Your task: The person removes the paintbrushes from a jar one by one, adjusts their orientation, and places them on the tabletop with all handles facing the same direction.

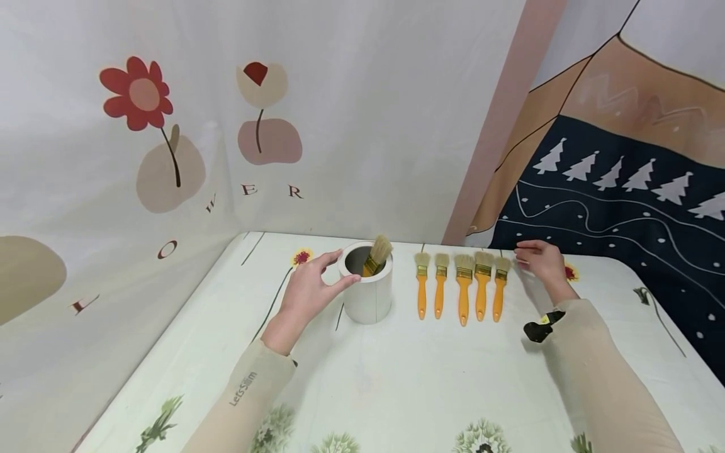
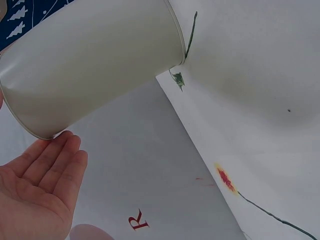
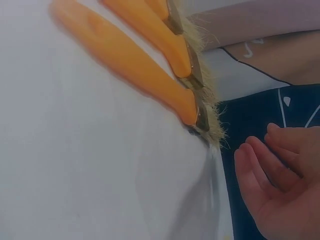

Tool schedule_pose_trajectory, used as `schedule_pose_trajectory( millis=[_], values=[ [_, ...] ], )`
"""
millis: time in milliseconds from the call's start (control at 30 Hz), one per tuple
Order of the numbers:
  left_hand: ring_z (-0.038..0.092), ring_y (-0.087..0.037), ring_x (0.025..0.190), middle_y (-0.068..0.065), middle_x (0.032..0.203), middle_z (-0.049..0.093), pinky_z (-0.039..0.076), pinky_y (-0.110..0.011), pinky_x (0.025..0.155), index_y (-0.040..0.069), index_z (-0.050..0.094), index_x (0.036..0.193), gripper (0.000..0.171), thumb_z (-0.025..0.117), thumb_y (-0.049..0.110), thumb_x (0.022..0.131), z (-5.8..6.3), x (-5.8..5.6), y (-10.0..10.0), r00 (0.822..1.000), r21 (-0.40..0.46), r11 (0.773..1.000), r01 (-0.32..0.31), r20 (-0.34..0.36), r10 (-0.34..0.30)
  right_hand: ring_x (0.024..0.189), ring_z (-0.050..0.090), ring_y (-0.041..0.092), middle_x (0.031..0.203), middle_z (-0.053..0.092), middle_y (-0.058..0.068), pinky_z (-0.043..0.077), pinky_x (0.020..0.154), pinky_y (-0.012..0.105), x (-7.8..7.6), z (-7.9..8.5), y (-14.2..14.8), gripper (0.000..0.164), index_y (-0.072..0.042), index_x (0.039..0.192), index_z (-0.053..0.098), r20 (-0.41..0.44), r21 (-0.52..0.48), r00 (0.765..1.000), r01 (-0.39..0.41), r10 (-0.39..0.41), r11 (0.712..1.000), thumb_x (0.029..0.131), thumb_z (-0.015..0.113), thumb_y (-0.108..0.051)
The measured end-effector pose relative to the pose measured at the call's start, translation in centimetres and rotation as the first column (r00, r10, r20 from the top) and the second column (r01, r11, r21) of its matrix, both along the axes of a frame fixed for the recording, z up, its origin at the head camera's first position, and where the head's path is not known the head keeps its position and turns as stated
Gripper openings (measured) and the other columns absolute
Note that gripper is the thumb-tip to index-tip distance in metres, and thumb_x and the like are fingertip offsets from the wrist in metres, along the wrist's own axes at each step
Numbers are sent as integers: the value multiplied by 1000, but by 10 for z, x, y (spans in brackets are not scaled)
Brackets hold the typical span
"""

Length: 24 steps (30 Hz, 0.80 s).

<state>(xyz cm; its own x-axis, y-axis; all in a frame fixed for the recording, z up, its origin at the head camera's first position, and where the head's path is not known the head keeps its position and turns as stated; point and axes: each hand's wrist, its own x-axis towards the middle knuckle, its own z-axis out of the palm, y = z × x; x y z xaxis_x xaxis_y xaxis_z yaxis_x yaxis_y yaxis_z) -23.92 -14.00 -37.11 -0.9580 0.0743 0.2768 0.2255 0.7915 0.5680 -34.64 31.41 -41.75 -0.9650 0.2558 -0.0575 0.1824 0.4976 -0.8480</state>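
Observation:
A white open-topped can (image 1: 368,302) stands upright on the table, a paintbrush (image 1: 377,255) leaning in it with bristles above the rim. My left hand (image 1: 308,283) is at the can's left side, thumb and fingertips spread at its rim; in the left wrist view the fingers (image 2: 65,165) are nearly straight, tips at the can's edge. Several paintbrushes (image 1: 464,292) with orange handles lie in a row right of the can, bristles pointing away from me. Just right of the last paintbrush (image 3: 135,65), my right hand (image 1: 540,261) holds nothing, its fingers loosely bent.
A white cloth with printed flowers covers the table (image 1: 396,384). Behind the table hang a pale printed curtain (image 1: 368,126) and a dark blue cloth with white trees (image 1: 612,201). The can and brushes stand near the table's far edge.

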Motion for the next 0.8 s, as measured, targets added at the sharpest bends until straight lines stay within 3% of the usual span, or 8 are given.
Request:
schedule_pose_trajectory(
  millis=[300,667,800],
  values=[
    [64,-31,122,-7,138,64,55,-49,96,16,58,141,72,75,54,83,0,0,0,1000,0,1000,-5,12,5,75,53,-12,137,57,28,57,73,12,4,-1,1,39,5,137,53,-14,0,1000,-13,13,1000,104,51,-14],
    [64,-32,122,-7,138,64,54,-49,96,16,58,141,72,75,54,82,0,0,0,1000,3,1000,-4,14,4,93,59,0,139,57,24,56,74,10,12,-3,-5,38,2,137,54,6,-3,999,-45,45,999,104,51,-18],
    [64,-33,121,-7,137,64,54,-49,96,16,58,141,72,75,55,82,0,0,0,1000,5,1000,-4,16,4,86,58,-5,137,57,25,57,75,12,12,-4,-9,40,3,136,55,-8,-3,998,-58,58,998,103,54,-20]
  ],
)
